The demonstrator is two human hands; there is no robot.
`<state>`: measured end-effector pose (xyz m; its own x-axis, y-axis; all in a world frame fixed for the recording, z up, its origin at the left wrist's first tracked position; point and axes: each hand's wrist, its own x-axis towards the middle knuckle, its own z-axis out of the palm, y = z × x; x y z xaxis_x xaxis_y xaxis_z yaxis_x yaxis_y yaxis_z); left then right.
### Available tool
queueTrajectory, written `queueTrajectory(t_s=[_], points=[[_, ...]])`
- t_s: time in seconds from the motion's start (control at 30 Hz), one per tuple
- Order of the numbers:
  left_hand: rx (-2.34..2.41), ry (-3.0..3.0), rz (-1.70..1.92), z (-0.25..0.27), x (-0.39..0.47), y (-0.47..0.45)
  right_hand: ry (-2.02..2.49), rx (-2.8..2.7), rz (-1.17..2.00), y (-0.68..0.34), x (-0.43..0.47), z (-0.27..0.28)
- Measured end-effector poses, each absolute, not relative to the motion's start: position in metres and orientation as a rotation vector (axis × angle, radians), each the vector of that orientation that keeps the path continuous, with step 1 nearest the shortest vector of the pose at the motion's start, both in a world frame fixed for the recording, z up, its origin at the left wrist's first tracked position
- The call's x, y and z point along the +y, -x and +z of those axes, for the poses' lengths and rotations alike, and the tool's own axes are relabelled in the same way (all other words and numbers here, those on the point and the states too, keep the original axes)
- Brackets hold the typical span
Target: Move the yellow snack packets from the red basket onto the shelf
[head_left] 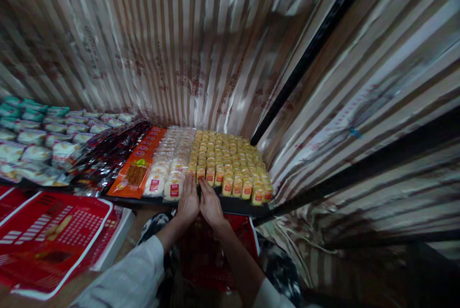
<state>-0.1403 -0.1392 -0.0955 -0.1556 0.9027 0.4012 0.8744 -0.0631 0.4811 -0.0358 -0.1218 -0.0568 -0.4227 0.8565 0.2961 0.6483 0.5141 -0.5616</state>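
Left hand [189, 199] and right hand [210, 201] are side by side, fingers straight and unclenched, grasping nothing visible. Fingertips are at the front of the yellow packets [232, 157], which stand in rows at the right end of the dark shelf [244, 206]. White packets [172, 159] adjoin them, then an orange bag [138, 169]. Whether the fingertips press the packets cannot be told.

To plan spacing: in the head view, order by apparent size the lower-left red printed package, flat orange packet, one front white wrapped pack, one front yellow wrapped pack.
1. Red package, partly cropped
2. Orange packet
3. White pack
4. Yellow pack
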Motion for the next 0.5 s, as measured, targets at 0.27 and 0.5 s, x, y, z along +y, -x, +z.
queueTrajectory(t_s=[0.27,0.5], points=[[1.904,-2.23,1.024,-0.103,-0.141,0.124,1.263,-2.071,0.318,0.018,-0.117,-0.077],[1.906,-2.257,0.873,-0.101,-0.133,0.124,1.3,-2.122,0.348,0.024,-0.106,-0.082]])
